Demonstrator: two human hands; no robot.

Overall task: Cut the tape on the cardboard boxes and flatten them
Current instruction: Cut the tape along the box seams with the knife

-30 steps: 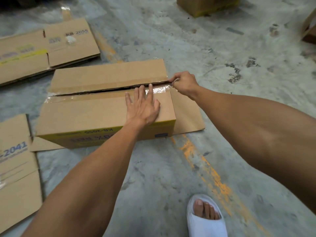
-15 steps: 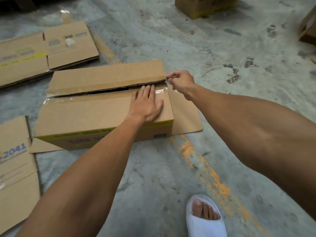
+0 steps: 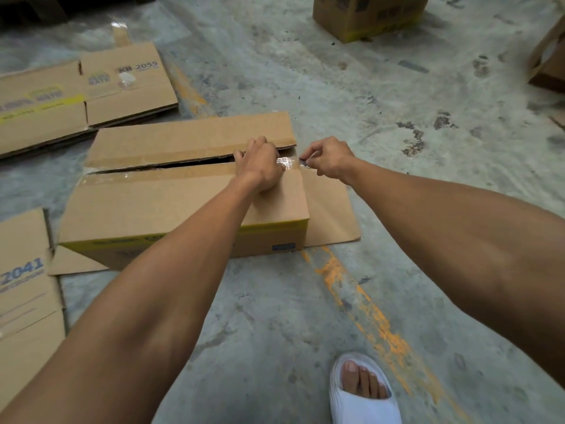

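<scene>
Cardboard box lies on the concrete floor, centre of view, top flaps parted along a dark seam that runs left to right. Clear tape bridges the seam only at its right end; more tape lies along the near flap's edge towards the left. A loose end flap lies flat on the floor to the box's right.

Left hand: resting on the near flap at the seam's right end, fingers curled over into the gap, gripping the flap edge just left of the tape.

Right hand: just beside the box's right end, fingers closed in a pinch on a small blade-like object whose tip touches the tape. Object too small to identify.

Flattened boxes lie at upper left, one marked KB-2055; another flattened box at lower left, marked 2041. An upright box stands at the far top. White sandal on a foot at bottom, beside a worn orange floor line.
</scene>
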